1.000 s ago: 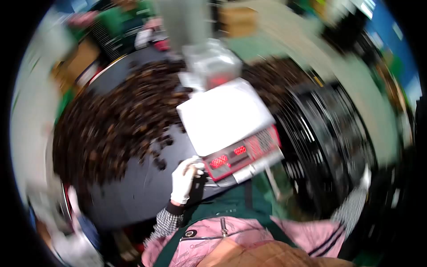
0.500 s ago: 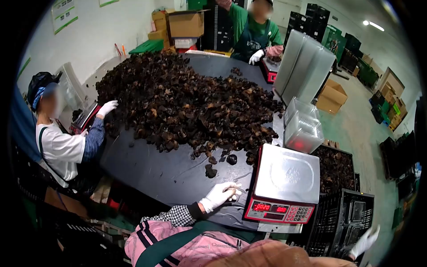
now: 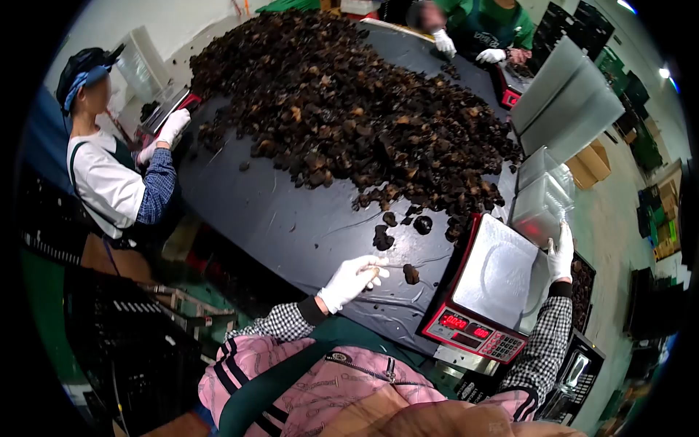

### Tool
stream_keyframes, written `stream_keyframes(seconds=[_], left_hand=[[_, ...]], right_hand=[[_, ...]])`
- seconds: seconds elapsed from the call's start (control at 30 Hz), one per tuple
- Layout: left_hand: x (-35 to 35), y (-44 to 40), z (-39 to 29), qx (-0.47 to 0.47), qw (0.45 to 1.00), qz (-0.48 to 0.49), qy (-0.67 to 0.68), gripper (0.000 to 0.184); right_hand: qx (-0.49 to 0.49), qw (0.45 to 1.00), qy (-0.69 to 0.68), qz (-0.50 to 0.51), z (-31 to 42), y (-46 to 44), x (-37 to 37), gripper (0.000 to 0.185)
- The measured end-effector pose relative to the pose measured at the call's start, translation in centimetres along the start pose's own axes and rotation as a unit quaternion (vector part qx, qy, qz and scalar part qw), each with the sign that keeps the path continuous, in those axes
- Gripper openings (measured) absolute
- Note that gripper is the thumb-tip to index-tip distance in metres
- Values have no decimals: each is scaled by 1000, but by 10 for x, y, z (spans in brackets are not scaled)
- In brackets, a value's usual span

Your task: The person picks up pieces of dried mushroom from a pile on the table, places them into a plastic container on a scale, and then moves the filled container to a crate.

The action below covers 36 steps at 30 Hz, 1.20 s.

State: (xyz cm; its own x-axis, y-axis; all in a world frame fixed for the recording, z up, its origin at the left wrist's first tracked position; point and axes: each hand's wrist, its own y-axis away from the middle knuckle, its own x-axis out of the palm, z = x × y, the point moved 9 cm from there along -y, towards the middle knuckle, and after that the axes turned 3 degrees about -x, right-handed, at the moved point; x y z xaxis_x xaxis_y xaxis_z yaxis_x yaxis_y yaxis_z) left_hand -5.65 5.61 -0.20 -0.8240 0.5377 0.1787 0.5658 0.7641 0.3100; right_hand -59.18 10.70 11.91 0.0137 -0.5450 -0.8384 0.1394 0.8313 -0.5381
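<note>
The white-gloved right hand [image 3: 561, 251] was held at the near corner of the stack of clear, rectangular plastic boxes [image 3: 542, 200], seemingly touching it, beyond the flat silver metal pan [image 3: 499, 266] of the red electronic scale [image 3: 466, 331]; its fingers were extended, but whether a box was gripped could not be told. If the nested boxes were caught unevenly, several could be dragged along together, or the stack could be toppled over the worktop [image 3: 306, 233] edge. The pan could be brushed by the black-and-white checked right sleeve [image 3: 550, 335], which was stretched close beside it, and the reading disturbed. The white-gloved left hand [image 3: 349, 284] was poised above the worktop, its fingers loosely parted (nothing could be made out in them). By a careless sweep, the small, crinkled brown piece [image 3: 411, 274] lying near its fingertips could be knocked against the scale or crushed.
</note>
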Motion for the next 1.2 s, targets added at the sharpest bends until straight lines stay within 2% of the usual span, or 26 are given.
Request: stream_keyframes(seconds=[0.03,0.07,0.1,0.17,0.2,0.3,0.33,0.43,0.5,0.57,0.6,0.63,0.67,0.7,0.77,0.8,0.87,0.9,0.97,1.03,1.13,1.2], left_hand=[[-6,2,0,4,1000,-9,2,35],[-11,4,0,5,1000,-17,9,35],[-16,5,1,6,1000,-25,15,35],[-21,7,1,7,999,-33,17,35],[-22,8,2,-1,999,-36,19,35],[-21,4,3,-3,999,-27,29,35],[-20,6,4,-3,999,-26,36,35],[-23,9,1,3,999,-38,24,34],[-28,15,-2,3,998,-54,40,33],[-34,20,1,16,997,-63,30,32],[-38,23,1,19,997,-71,17,31],[-44,23,3,21,996,-83,14,31],[-47,25,-1,9,995,-95,19,31],[-51,25,-6,3,994,-105,21,31],[-63,18,-9,10,991,-135,14,32],[-67,13,-14,30,988,-151,-15,32],[-77,-3,-24,95,975,-183,-77,30],[-80,-10,-35,138,954,-222,-145,25],[-74,-23,-73,307,846,-273,-339,20],[-77,-49,-81,344,773,-304,-437,16],[-83,-93,-82,318,750,-295,-499,16],[-80,-110,-78,328,719,-285,-542,20]], right_hand=[[15,1000,-2,26,-15,-4,15,60],[17,997,60,41,-28,-11,21,61],[6,997,73,24,-43,-11,28,62],[58,995,62,54,-34,-24,21,58],[-9,999,35,3,-31,-26,20,49],[6,999,2,32,-74,-23,51,39],[20,1000,-22,12,-76,-28,51,31],[65,995,35,65,-89,-35,53,26],[55,998,20,24,-88,-37,44,23],[139,984,-101,41,-159,-32,72,19],[271,919,-285,-6,-170,-25,71,18],[392,803,-445,-60,-163,-23,61,19],[277,944,-181,15,-125,-42,24,22],[125,983,98,91,-89,-56,7,26],[71,996,56,-16,-81,-65,-22,30],[54,997,19,-50,-69,-63,-37,25],[-1,997,3,-80,4,-53,-74,22],[-29,995,-5,-94,42,-42,-90,20],[-69,989,82,-97,114,-11,-109,20],[-97,990,37,-94,174,21,-119,23],[-91,987,95,-97,203,82,-103,30],[-58,995,61,-58,215,106,-90,36]])
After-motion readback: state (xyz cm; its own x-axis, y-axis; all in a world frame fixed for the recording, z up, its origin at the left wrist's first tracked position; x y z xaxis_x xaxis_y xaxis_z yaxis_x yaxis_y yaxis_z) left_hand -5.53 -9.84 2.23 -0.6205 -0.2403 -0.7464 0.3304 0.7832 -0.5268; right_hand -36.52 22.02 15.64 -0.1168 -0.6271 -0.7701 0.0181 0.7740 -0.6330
